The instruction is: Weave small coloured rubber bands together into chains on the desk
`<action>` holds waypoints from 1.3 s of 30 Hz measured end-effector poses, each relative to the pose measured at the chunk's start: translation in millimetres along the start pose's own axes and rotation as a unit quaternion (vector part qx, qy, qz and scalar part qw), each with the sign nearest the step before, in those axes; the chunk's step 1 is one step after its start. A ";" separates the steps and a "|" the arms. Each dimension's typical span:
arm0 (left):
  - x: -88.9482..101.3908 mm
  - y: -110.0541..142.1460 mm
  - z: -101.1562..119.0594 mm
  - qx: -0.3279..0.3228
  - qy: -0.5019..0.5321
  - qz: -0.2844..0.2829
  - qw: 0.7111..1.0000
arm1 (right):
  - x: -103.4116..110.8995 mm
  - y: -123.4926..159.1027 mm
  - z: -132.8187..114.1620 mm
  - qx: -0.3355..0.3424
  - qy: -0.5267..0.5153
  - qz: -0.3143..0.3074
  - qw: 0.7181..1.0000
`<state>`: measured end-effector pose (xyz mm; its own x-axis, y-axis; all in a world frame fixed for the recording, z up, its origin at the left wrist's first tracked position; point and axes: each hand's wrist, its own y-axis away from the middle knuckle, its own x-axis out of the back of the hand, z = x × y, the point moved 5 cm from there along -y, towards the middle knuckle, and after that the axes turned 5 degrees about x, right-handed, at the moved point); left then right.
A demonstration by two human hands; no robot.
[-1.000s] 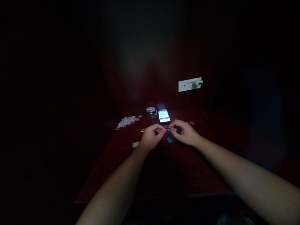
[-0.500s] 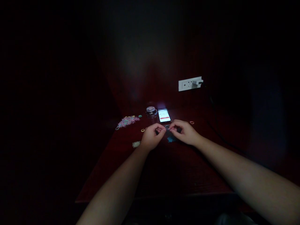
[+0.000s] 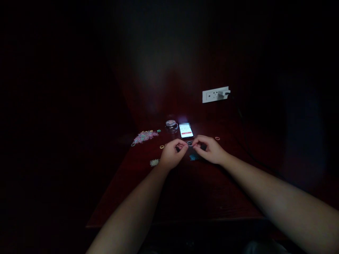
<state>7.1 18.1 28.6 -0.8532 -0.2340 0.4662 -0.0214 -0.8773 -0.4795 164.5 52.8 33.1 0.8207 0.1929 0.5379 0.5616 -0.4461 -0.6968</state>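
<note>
I see the left hand (image 3: 172,153) and right hand (image 3: 209,149) pinching one small band (image 3: 189,145); overstretched, it could slip and fly off.

A small, pale grey elastic band (image 3: 189,145) spans the narrow gap between the pinched fingers of the left hand (image 3: 173,152) and right hand (image 3: 210,150), its loop showing as a flattened ring against the dark red bench (image 3: 185,197), finer detail too dim to tell.
</note>
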 end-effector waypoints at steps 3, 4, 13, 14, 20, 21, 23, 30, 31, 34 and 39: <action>-0.6 0.4 -1.1 0.000 0.002 -0.006 1.000 | 0.6 -0.4 -1.7 -0.002 0.005 -0.001 1.000; -0.8 0.5 -1.4 -0.002 0.003 -0.008 1.000 | 0.9 -0.7 -2.2 -0.003 0.008 0.001 1.000; -0.5 -0.3 -2.0 -0.002 -0.005 -0.006 1.000 | 0.9 -1.7 -3.0 -0.010 0.015 0.003 1.000; -0.4 -0.4 -1.8 0.000 -0.006 -0.005 1.000 | 1.0 -1.5 -2.8 -0.012 0.015 0.003 1.000; 0.0 0.0 -1.8 0.005 -0.005 -0.006 1.000 | 0.7 -1.3 -2.4 -0.013 0.014 -0.001 1.000; -0.1 0.2 -2.2 0.005 -0.003 -0.006 1.000 | 0.6 -1.4 -2.3 -0.013 0.014 -0.001 1.000; -0.3 0.3 -3.1 0.006 0.000 -0.006 1.000 | 0.5 -1.4 -1.9 -0.013 0.014 0.000 1.000; 0.0 -0.3 -2.6 0.000 0.000 -0.002 1.000 | 0.9 -1.3 -3.1 -0.010 0.016 -0.004 1.000; 0.2 -0.4 -2.2 0.000 0.000 -0.001 1.000 | 1.1 -1.3 -3.4 -0.010 0.016 -0.004 1.000; 0.9 -0.5 -1.5 0.003 -0.001 0.001 1.000 | 1.6 -1.6 -4.2 -0.010 0.021 -0.005 1.000; 0.6 -0.3 -1.0 0.003 0.001 -0.006 1.000 | 1.2 -2.5 -5.6 -0.005 0.029 -0.014 0.999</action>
<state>6.0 18.7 28.3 -0.8534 -0.2228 0.4712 -0.0283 -0.8829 -0.4687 163.5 49.3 38.2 0.7974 0.1540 0.5834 0.5823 -0.4498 -0.6772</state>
